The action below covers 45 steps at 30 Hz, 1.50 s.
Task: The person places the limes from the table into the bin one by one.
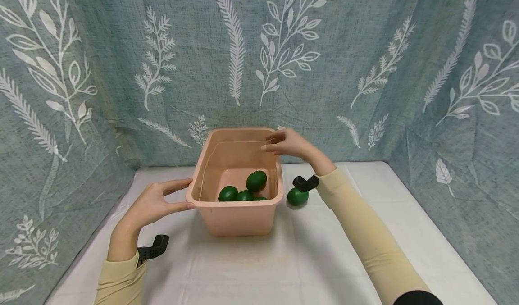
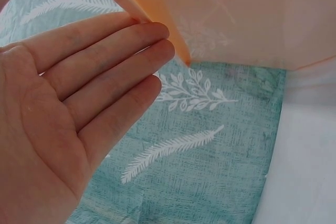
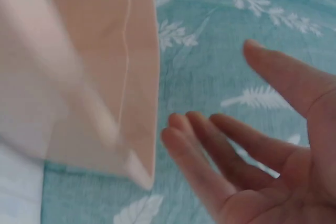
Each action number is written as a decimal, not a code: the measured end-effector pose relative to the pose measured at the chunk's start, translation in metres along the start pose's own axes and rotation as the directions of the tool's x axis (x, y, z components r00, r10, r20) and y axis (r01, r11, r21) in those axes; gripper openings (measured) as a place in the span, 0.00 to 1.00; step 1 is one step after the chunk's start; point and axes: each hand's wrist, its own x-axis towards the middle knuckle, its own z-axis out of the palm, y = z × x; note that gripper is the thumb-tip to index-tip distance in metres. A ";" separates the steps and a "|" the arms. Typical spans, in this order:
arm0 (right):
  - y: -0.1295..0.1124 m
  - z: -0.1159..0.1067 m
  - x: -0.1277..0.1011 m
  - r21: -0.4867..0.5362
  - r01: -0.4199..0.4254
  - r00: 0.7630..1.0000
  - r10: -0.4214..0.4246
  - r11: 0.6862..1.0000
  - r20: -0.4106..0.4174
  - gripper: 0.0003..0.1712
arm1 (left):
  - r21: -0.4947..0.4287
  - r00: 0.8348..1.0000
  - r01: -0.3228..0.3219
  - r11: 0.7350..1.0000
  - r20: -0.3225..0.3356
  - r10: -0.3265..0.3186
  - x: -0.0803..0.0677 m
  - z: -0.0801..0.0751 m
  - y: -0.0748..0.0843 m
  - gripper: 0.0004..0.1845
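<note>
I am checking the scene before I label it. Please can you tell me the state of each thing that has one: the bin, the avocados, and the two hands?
Pink bin: upright, open-topped, on the white table.
Avocados in bin: lying on its floor.
Avocado outside: on the table, right of the bin.
Left hand: open, fingertips at the bin's near-left rim.
Right hand: open, at the far-right rim.

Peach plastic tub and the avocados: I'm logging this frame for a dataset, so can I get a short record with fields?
container: peach plastic tub on white tablecloth
inside: four dark green avocados
outside: one green avocado, right of tub
left hand: fingers straight, at tub's near-left corner
right hand: open, at far-right rim
backdrop: teal leaf-print cloth
</note>
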 end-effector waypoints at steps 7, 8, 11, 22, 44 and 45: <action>0.027 -0.011 -0.017 -0.015 0.036 0.993 -0.037 0.999 -0.112 0.32 | 0.008 1.000 0.008 1.000 0.002 -0.008 -0.001 0.000 -0.002 0.36; 0.031 -0.013 -0.020 -0.013 0.034 0.992 -0.035 0.999 -0.119 0.32 | 0.009 1.000 0.011 1.000 0.001 -0.011 -0.001 0.000 -0.002 0.37; 0.045 -0.017 -0.028 0.006 0.024 0.991 -0.023 1.000 -0.133 0.32 | 0.011 1.000 0.015 1.000 0.003 -0.015 -0.002 0.000 -0.003 0.37; 0.099 -0.021 -0.053 -0.001 -0.046 0.990 0.045 0.999 -0.133 0.34 | 0.034 1.000 -0.001 0.999 -0.008 0.001 -0.003 -0.001 -0.003 0.36; 0.181 0.013 -0.041 0.010 -0.047 0.998 0.047 0.999 -0.042 0.40 | 0.029 1.000 -0.005 1.000 -0.010 0.006 -0.001 0.002 -0.001 0.35; 0.183 0.015 -0.041 0.015 -0.039 0.999 0.040 0.999 -0.035 0.41 | 0.028 1.000 -0.005 1.000 -0.009 0.006 -0.001 0.002 -0.001 0.36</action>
